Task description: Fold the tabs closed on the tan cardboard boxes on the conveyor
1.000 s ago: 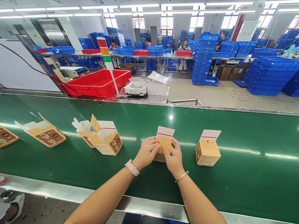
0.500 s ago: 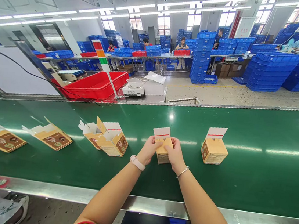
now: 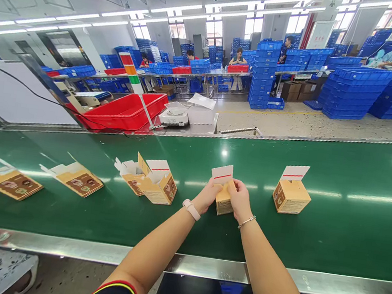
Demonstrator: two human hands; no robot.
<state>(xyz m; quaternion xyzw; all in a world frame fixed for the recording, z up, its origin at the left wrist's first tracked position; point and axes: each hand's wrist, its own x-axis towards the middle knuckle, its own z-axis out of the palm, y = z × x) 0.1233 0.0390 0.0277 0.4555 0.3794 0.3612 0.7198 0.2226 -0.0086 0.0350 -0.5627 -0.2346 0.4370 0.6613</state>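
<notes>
Between my hands a small tan carton [image 3: 223, 205] stands on the green conveyor belt [image 3: 241, 241], its white flap with a red stripe raised at the back. My left hand [image 3: 207, 195] grips its left side, and my right hand [image 3: 241, 201] grips its right side, fingers on the top flaps. To the right stands a similar carton [image 3: 291, 197] with its top folded down and its striped flap upright. On the left are an open-topped carton [image 3: 161, 188], partly overlapping another open one, and several flatter brown-printed cartons [image 3: 83, 181].
Along the belt's near side runs a metal edge [image 3: 101, 252]. Beyond the far side are a red bin [image 3: 120, 116], a white scale [image 3: 174, 115] and a signal post [image 3: 131, 70]. Stacked blue crates [image 3: 264, 74] and several people at benches are farther back.
The cartons on the belt have shifted a little to the right. Both my hands have moved right with the carton they hold, its striped flap still raised.
</notes>
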